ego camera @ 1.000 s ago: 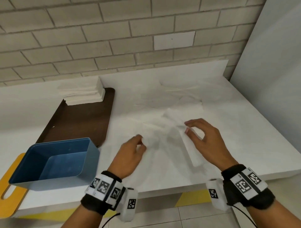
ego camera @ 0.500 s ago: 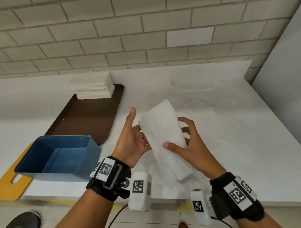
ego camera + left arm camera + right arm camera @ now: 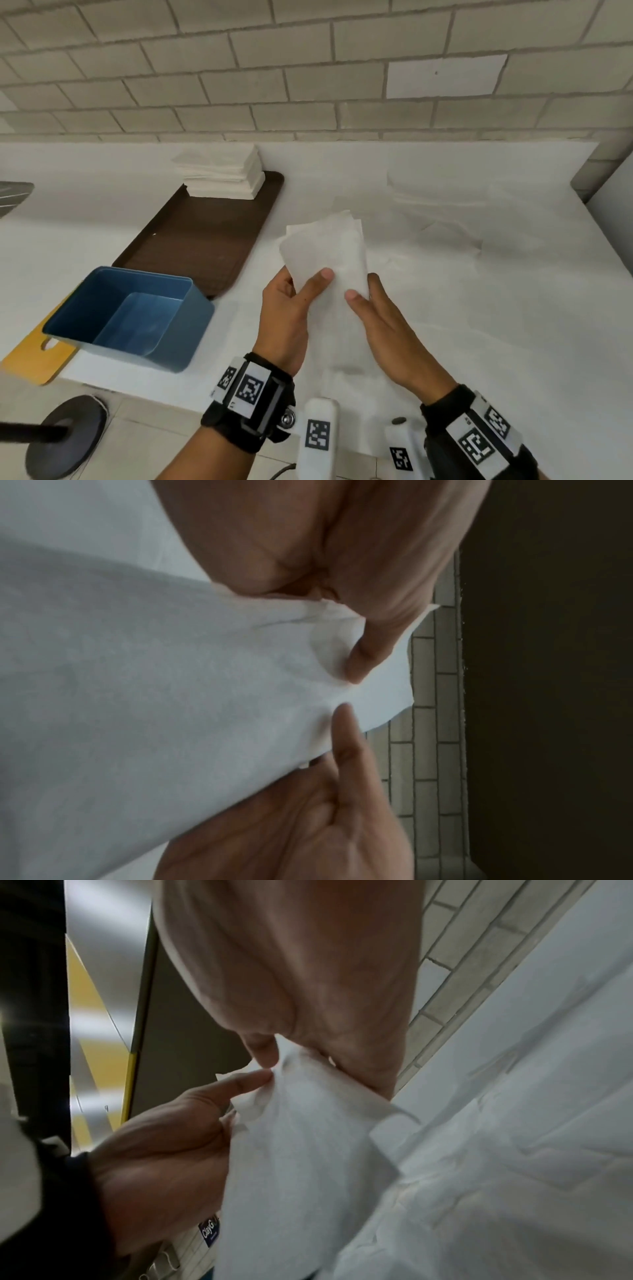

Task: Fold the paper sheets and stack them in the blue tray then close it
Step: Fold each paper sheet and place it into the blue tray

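both hands [image 3: 284,308] [image 3: 383,325] pinch one folded paper sheet [image 3: 325,250] — above table.

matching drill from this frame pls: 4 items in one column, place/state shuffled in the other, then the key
Things
1. blue tray
2. paper stack
3. folded sheet
4. brown tray

Place or state
A. held off the table by left hand and right hand
B. flat on the table, stack at its far end
C. open, nothing in it
D. sits on the far end of the brown tray

Pairs: 1-C, 2-D, 3-A, 4-B
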`<state>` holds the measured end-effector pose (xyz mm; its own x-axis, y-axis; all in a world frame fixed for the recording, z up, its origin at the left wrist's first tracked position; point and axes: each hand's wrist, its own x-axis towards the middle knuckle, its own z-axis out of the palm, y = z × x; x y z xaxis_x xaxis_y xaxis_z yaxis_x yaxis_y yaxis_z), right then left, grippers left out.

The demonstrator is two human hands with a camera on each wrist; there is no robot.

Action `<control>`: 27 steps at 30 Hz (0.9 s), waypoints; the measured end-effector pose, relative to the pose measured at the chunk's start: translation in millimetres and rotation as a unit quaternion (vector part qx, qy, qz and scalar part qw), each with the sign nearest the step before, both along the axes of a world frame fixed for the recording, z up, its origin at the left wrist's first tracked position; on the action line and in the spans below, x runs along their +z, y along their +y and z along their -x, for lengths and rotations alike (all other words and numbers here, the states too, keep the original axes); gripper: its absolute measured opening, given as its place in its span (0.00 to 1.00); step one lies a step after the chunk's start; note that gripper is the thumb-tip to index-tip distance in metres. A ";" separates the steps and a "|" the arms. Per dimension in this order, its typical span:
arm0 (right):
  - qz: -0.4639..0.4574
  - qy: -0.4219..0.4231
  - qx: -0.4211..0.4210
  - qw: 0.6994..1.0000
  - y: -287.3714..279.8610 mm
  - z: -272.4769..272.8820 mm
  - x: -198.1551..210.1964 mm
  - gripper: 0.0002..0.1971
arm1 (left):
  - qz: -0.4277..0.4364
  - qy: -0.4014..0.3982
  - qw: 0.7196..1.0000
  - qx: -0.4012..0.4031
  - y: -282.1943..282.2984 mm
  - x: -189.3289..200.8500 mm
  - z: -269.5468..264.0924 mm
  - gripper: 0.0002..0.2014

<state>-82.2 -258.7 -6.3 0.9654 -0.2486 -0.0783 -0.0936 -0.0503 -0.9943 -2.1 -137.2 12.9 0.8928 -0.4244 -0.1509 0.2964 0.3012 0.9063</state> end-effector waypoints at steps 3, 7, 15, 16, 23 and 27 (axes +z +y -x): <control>0.028 -0.025 -0.030 0.999 4.1 -6.7 1.3 0.09 | 0.000 -0.008 1.000 -0.006 4.9 -2.9 -5.5 0.15; 0.022 -0.041 -0.056 0.997 16.3 -20.1 1.9 0.09 | -0.021 -0.040 0.999 -0.015 15.3 -3.9 -17.6 0.13; 0.000 -0.018 0.027 0.999 31.7 -40.6 1.2 0.18 | -0.044 -0.154 0.987 -0.014 28.5 6.5 -40.7 0.09; 0.011 -0.010 0.031 0.999 31.8 -42.7 -0.2 0.19 | -0.041 -0.158 0.986 -0.013 29.2 6.6 -41.7 0.10; 0.162 0.100 0.056 0.980 19.5 -47.4 -21.7 0.15 | -0.143 -0.159 0.976 -0.037 37.6 -22.3 -44.9 0.19; 0.222 0.131 0.066 0.964 6.4 -41.5 -24.2 0.18 | -0.194 -0.131 0.972 -0.036 43.3 -33.1 -42.0 0.15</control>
